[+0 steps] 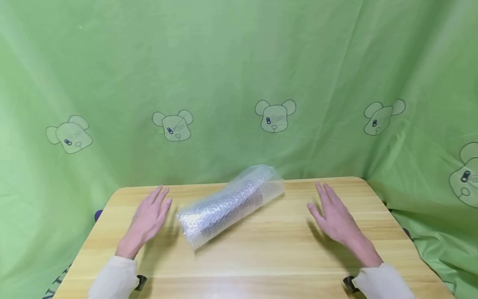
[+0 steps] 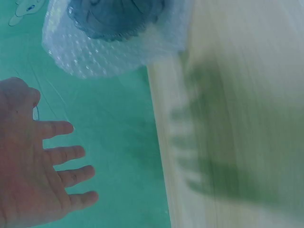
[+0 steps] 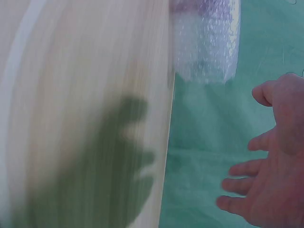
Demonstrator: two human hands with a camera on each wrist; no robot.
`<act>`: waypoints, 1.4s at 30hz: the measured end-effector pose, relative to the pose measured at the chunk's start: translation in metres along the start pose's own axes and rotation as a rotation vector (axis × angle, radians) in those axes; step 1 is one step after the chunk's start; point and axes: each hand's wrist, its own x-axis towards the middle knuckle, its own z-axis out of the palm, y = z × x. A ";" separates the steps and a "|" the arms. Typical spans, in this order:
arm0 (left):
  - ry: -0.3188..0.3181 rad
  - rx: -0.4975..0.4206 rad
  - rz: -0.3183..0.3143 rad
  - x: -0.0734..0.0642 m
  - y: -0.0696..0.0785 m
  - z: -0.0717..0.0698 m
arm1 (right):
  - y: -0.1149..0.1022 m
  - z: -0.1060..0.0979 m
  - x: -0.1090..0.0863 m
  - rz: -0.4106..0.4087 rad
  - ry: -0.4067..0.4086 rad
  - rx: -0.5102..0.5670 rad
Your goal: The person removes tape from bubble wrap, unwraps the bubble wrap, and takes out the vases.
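Note:
A long cylindrical bundle of clear bubble wrap (image 1: 225, 209) lies slantwise on the wooden table (image 1: 269, 261), its upper end at the far edge. Inside it, a dark round end with a scalloped rim (image 2: 116, 21) shows in the left wrist view, and a purplish patch (image 3: 187, 6) in the right wrist view. What is wrapped inside, I cannot tell. To the bundle's left my left hand (image 1: 146, 218) hovers with its fingers extended, holding nothing. Off to the bundle's right, my right hand (image 1: 337, 220) is likewise raised over the table, fingers stretched out and apart from the bundle.
A green curtain (image 1: 224, 62) printed with mouse-like heads hangs behind the table and along both sides. The table's far edge (image 1: 321, 180) runs just beyond the fingertips. Both hands cast shadows on the wood.

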 end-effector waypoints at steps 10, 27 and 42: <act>-0.014 -0.111 0.040 0.011 0.019 0.004 | -0.015 0.016 -0.005 0.145 -0.097 0.250; -0.114 -0.244 0.088 0.026 0.045 0.016 | -0.061 0.040 0.007 0.436 -0.257 0.864; -0.218 -0.354 0.061 0.034 0.046 0.023 | -0.097 0.069 0.022 0.547 -0.216 1.235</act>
